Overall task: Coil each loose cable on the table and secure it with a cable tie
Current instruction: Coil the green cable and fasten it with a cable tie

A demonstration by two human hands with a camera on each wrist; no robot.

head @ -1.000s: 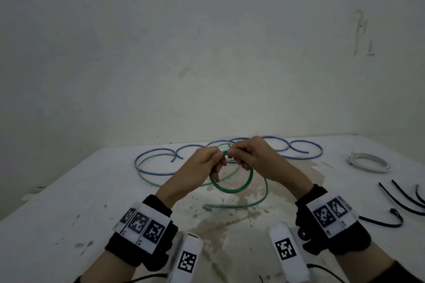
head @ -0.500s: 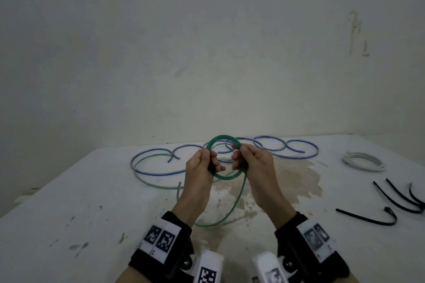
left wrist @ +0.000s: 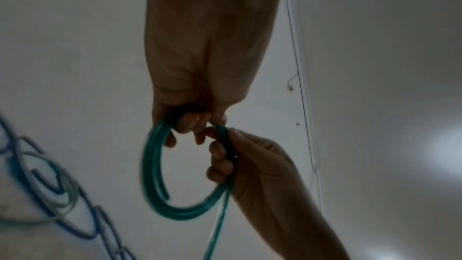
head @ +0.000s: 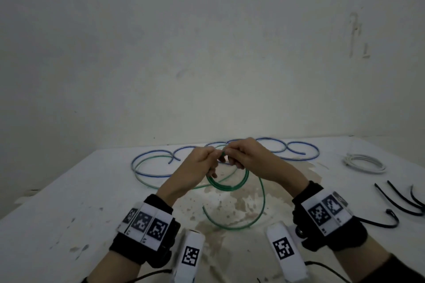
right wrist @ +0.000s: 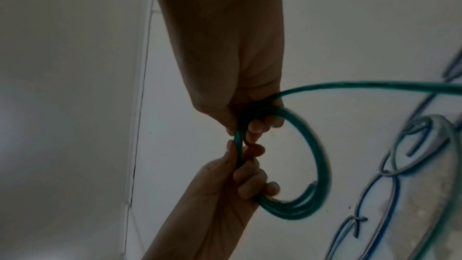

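A green cable (head: 227, 187) hangs as a small coil of several turns between my two hands, above the middle of the table. My left hand (head: 213, 158) pinches the coil's top, its fingers curled through the ring (left wrist: 152, 165). From the other side my right hand (head: 230, 156) grips the same bundle (right wrist: 322, 155). The green tail (head: 262, 202) drops from my right hand and curves over the stained table top. Part of the bundle is hidden inside both fists.
A loose blue cable (head: 303, 151) snakes along the far side of the white table (head: 57, 213), with a pale green-white one (head: 142, 174) beside it at the left. A white coiled cable (head: 363, 163) lies at the right. Several black cable ties (head: 395, 202) lie near the right edge.
Half a second ago the green ring stood up above my hands; now it hangs below them. My wrists have swung apart, and the tail lies further right on the table.
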